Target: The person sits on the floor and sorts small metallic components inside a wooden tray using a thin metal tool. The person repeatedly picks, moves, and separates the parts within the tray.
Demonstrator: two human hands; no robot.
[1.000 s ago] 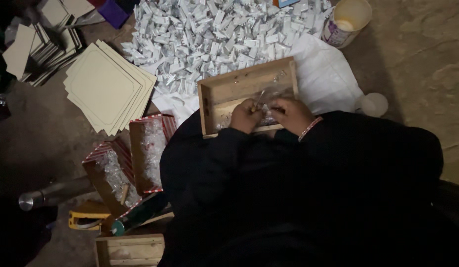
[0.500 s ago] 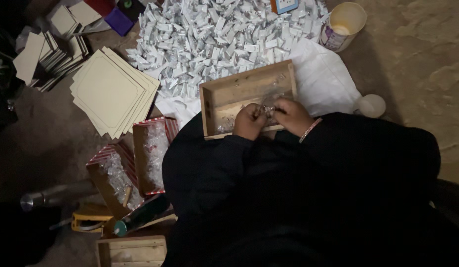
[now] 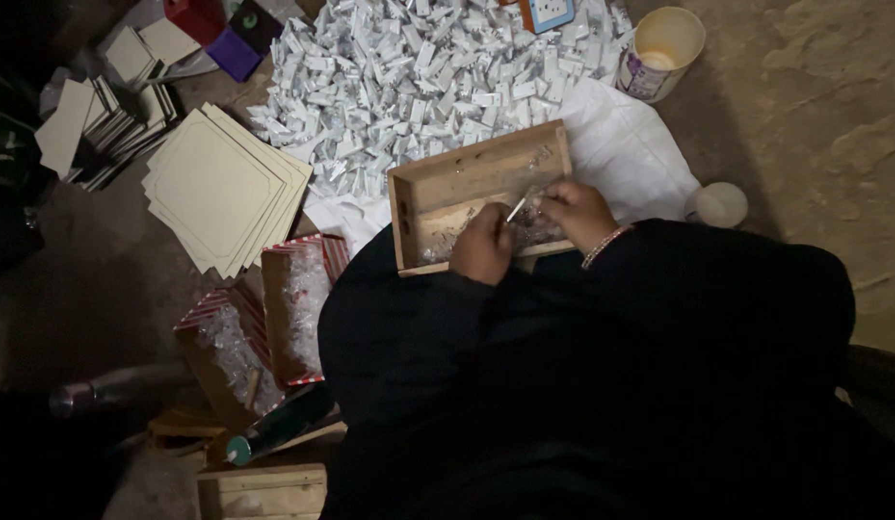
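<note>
A shallow wooden tray rests on my lap, lined with clear plastic wrap. My left hand is at the tray's near edge and pinches a thin white stick that points up and to the right. My right hand is over the tray's right part, fingers closed on crinkled clear wrapping close to the stick's tip. A beaded bracelet sits on the right wrist. Black sleeves cover both arms.
A big heap of small white wrapped pieces lies on a white cloth beyond the tray. Stacked cream cards lie left. Two red-striped boxes with clear wraps stand near my knee. A cup and lid sit right.
The view has shifted slightly. Both hands stay over the tray's near part; the white stick now shows between them.
</note>
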